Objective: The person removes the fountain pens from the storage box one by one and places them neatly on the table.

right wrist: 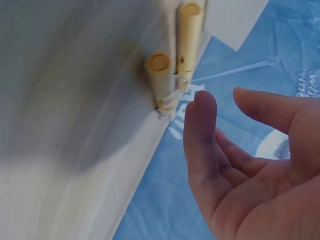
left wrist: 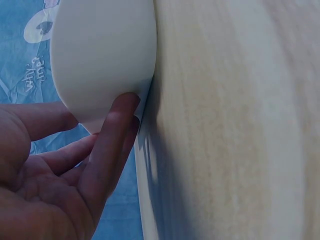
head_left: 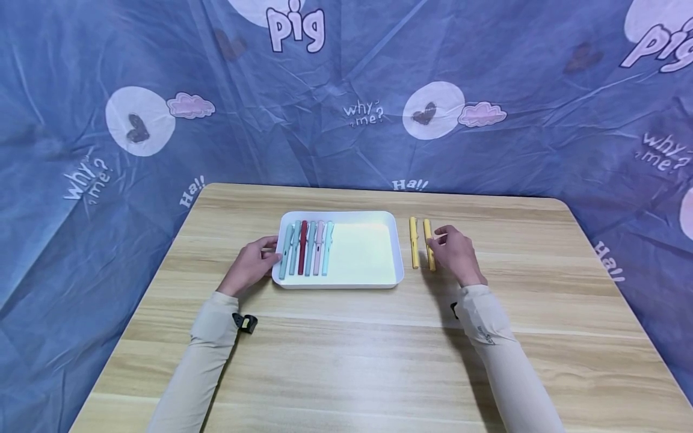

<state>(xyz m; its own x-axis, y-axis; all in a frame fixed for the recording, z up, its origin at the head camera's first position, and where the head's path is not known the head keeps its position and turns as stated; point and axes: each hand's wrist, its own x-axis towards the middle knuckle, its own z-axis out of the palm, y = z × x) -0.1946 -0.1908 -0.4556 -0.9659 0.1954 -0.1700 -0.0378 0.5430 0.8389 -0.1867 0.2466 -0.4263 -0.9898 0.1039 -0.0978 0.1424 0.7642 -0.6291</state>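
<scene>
A white tray (head_left: 363, 249) lies on the table, with several pens side by side in its left part: teal ones (head_left: 286, 252), a dark red one (head_left: 302, 248), a pink one (head_left: 318, 249) and a pale blue one (head_left: 328, 248). My left hand (head_left: 251, 264) holds the tray's left end, thumb at the rim and fingers against the outer wall (left wrist: 105, 55). Right of the tray lie two yellow pens (head_left: 414, 243), roughly parallel. Beside the right-hand yellow pen (head_left: 427, 228) is my right hand (head_left: 455, 252). Its thumb and fingers stand apart with nothing between them in the right wrist view.
The wooden table (head_left: 346, 361) carries the tray and pens. A blue printed cloth (head_left: 346, 150) hangs behind its far edge and along the sides. Black straps with small devices (head_left: 246, 323) sit at the wrists over light sleeves (head_left: 189, 379).
</scene>
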